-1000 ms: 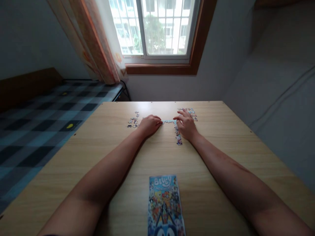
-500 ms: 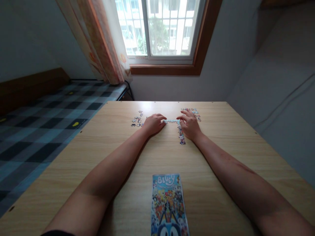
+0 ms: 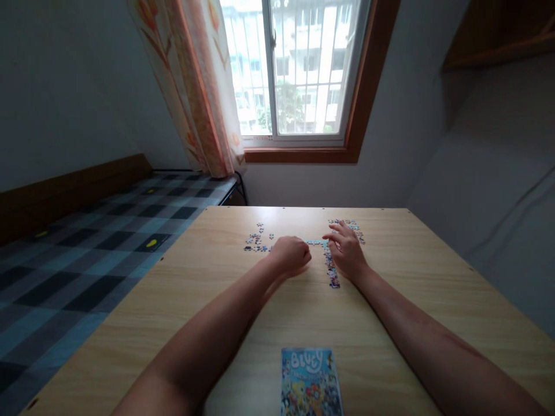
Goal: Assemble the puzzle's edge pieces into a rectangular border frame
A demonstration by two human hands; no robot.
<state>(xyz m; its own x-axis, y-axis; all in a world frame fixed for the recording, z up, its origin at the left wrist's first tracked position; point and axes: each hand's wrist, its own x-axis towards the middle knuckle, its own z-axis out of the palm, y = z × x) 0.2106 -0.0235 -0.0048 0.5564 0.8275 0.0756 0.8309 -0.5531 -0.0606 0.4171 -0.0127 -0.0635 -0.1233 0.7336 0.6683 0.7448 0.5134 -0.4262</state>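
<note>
My left hand (image 3: pixel 292 254) is closed, its fingers curled under near the left end of a row of pale blue joined puzzle pieces (image 3: pixel 315 242). Whatever it may hold is hidden. My right hand (image 3: pixel 347 248) rests with fingers apart over the corner where that row meets a column of joined puzzle pieces (image 3: pixel 332 274) running toward me. Loose puzzle pieces (image 3: pixel 255 238) lie scattered left of my left hand. More pieces (image 3: pixel 358 228) lie beyond my right hand, partly covered by it.
A Bluey puzzle box or picture sheet (image 3: pixel 310 381) lies on the wooden table (image 3: pixel 269 323) close to me. A bed with a checked cover (image 3: pixel 108 248) stands along the left side. Past the far table edge are a window (image 3: pixel 310 75) and a curtain (image 3: pixel 199 98).
The view has tilted up. My left hand has curled from loosely extended fingers into a closed shape. My right hand stays by the puzzle corner.
</note>
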